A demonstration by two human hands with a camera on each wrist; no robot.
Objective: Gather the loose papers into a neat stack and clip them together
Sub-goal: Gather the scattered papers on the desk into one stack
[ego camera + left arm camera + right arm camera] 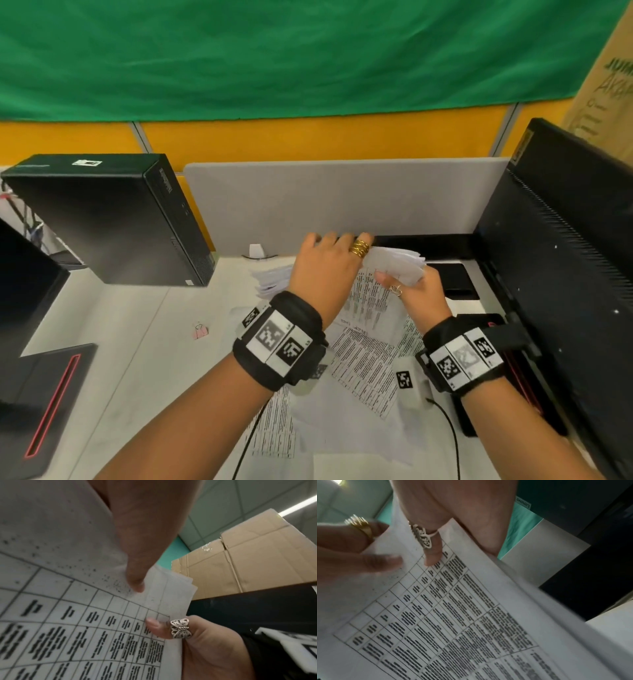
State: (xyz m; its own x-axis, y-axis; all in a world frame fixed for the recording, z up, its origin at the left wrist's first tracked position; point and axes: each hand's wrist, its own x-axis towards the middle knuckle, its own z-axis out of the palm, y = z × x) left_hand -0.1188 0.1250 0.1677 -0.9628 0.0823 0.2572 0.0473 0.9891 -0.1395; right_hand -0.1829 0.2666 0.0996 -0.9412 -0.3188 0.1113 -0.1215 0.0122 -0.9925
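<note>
Both hands hold a bundle of printed papers [394, 265] lifted above the white desk [144, 342]. My left hand [329, 257], with gold rings, grips the bundle's top left edge, and its thumb [135, 563] presses on the table-printed sheet [77, 628]. My right hand [412, 289] pinches the right edge, with its ringed thumb [431, 550] on top of the sheet [453, 615]. More printed sheets [363, 359] lie scattered on the desk below the wrists. A small pile [274, 281] lies behind the left hand. A pink binder clip [201, 330] lies on the desk to the left.
A black desktop computer [113, 219] stands at the left. The back of a black monitor [565, 274] fills the right. A grey divider panel [342, 198] closes the back. A black cable [448, 431] crosses the near papers. Cardboard boxes [248, 561] stand beyond the monitor.
</note>
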